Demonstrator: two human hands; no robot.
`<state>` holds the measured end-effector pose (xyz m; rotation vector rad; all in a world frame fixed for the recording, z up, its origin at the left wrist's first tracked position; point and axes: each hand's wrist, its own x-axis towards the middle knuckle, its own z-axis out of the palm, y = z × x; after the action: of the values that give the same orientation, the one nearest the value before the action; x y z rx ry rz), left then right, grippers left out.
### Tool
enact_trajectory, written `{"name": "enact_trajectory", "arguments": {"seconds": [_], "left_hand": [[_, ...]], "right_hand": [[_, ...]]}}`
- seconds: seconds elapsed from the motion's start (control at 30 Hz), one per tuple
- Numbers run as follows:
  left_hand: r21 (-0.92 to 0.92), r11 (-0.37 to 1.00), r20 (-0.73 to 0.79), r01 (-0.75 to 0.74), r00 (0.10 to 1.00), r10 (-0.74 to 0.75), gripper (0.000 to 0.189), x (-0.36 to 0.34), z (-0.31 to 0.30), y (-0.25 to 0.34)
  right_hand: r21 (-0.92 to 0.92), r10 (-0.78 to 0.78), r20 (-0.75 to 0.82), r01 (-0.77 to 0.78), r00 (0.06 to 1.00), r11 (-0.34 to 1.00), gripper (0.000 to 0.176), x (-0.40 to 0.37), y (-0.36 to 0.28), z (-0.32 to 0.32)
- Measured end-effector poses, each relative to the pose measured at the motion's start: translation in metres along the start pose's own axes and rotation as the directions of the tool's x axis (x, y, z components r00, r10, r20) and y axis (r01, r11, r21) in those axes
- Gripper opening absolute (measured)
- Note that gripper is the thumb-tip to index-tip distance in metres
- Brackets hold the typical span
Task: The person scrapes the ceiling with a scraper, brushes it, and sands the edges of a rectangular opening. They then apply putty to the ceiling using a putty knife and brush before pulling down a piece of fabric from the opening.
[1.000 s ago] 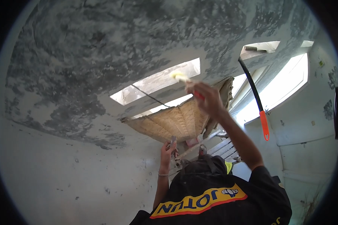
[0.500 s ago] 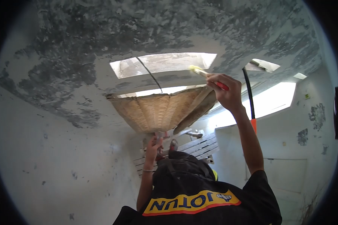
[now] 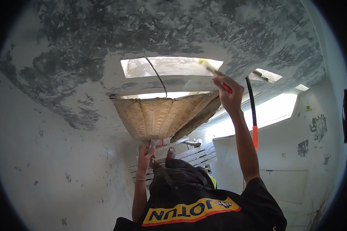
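Raised high, my right hand (image 3: 230,92) is closed round the red handle of a paintbrush (image 3: 209,66). Its pale yellowish bristles, blurred by motion, overlap the right part of a bright rectangular opening (image 3: 162,67) in the patchy grey-and-white ceiling (image 3: 85,34). Lower down, my left hand (image 3: 144,154) has its fingers bent around a small pale object (image 3: 153,144), whose kind I cannot tell. It is just below the lower edge of a hanging patterned tan fabric (image 3: 158,117).
A thin dark cable (image 3: 155,75) crosses the opening. Right of my arm hangs a black cord (image 3: 252,100) with an orange end (image 3: 255,138). Beneath my feet is a slatted wooden platform (image 3: 196,157). White walls (image 3: 81,165) with chipped patches stand on both sides.
The brush has shifted slightly up and right against the opening, and its tip is now blurred. The whole view has moved a little. Both hands keep their hold.
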<state>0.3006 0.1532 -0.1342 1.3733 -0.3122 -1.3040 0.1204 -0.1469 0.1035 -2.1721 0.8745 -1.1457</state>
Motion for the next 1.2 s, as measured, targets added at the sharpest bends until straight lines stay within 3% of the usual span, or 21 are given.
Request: {"name": "enact_trajectory", "arguments": {"seconds": [0.07, 0.13, 0.2, 0.23, 0.33, 0.4, 0.5, 0.57, 0.7, 0.77, 0.8, 0.87, 0.93, 1.0, 1.1, 1.2], "left_hand": [[0.006, 1.0, 0.02, -0.005, 1.0, 0.005, 0.018, -0.001, -0.001, -0.008], [0.009, 1.0, 0.04, -0.015, 0.999, 0.014, 0.018, -0.004, 0.001, -0.014], [0.058, 0.998, 0.112, 0.005, 0.994, -0.012, 0.019, -0.009, -0.002, -0.02], [0.048, 0.999, 0.105, -0.006, 0.995, 0.001, 0.019, -0.011, -0.006, -0.025], [-0.001, 0.999, 0.068, 0.035, 0.997, -0.035, 0.02, -0.023, -0.023, -0.038], [-0.025, 0.999, -0.028, 0.02, 0.999, -0.021, 0.02, -0.031, -0.038, -0.043], [-0.077, 0.997, -0.11, 0.024, 0.993, -0.033, 0.02, -0.034, -0.055, -0.048], [-0.059, 0.998, -0.101, 0.009, 0.995, -0.015, 0.02, -0.032, -0.061, -0.047], [-0.035, 0.999, -0.08, -0.02, 0.997, 0.018, 0.02, -0.027, -0.064, -0.035], [-0.055, 0.998, -0.082, -0.02, 0.997, 0.016, 0.02, -0.024, -0.069, -0.036], [-0.064, 0.998, -0.085, -0.021, 0.996, 0.015, 0.02, -0.023, -0.073, -0.036], [-0.076, 0.997, -0.117, -0.027, 0.993, 0.018, 0.02, -0.029, -0.079, -0.035], [-0.088, 0.996, -0.15, -0.031, 0.989, 0.018, 0.02, -0.036, -0.086, -0.038], [-0.088, 0.996, -0.249, -0.001, 0.968, -0.021, 0.021, -0.04, -0.092, -0.044], [-0.107, 0.994, -0.272, 0.027, 0.961, -0.055, 0.02, -0.04, -0.095, -0.043], [-0.05, 0.996, -0.233, -0.07, 0.971, 0.056, 0.017, -0.032, -0.091, -0.032]], "right_hand": [[-0.286, -0.279, -0.105, 0.24, 0.954, 0.928, 0.018, 0.019, 0.041, 0.018], [-0.273, -0.275, -0.05, 0.251, 0.96, 0.928, 0.022, 0.024, 0.067, 0.028], [-0.443, -0.329, 0.004, 0.297, 0.944, 0.846, 0.026, 0.026, 0.076, 0.037], [-0.348, -0.154, -0.018, 0.138, 0.988, 0.927, 0.024, 0.018, 0.056, 0.033], [-0.397, -0.006, 0.021, 0.014, 1.0, 0.918, 0.013, -0.009, -0.01, 0.009], [-0.256, 0.163, 0.159, -0.118, 0.974, 0.959, 0.009, -0.016, -0.043, -0.015], [-0.178, 0.096, 0.07, -0.082, 0.993, 0.98, 0.011, -0.016, -0.034, -0.004], [-0.37, -0.282, 0.015, 0.267, 0.959, 0.89, 0.014, -0.001, -0.004, 0.017], [-0.356, -0.234, -0.019, 0.212, 0.972, 0.91, 0.017, 0.023, 0.027, 0.042], [-0.332, -0.03, 0.018, 0.034, 0.999, 0.943, 0.015, 0.032, 0.025, 0.049], [-0.335, -0.034, 0.025, 0.04, 0.999, 0.941, 0.015, 0.029, 0.022, 0.047], [-0.343, -0.167, 0.33, 0.283, 0.929, 0.896, 0.013, 0.013, 0.001, 0.034], [-0.261, -0.046, 0.411, 0.166, 0.91, 0.951, 0.011, -0.002, -0.051, 0.015], [-0.192, 0.019, 0.487, 0.086, 0.873, 0.978, 0.009, 0.005, -0.054, 0.003], [-0.271, -0.144, 0.138, 0.177, 0.98, 0.946, 0.011, 0.022, -0.014, 0.02], [-0.388, -0.213, 0.077, 0.226, 0.974, 0.894, 0.011, 0.035, 0.03, 0.053]]}}
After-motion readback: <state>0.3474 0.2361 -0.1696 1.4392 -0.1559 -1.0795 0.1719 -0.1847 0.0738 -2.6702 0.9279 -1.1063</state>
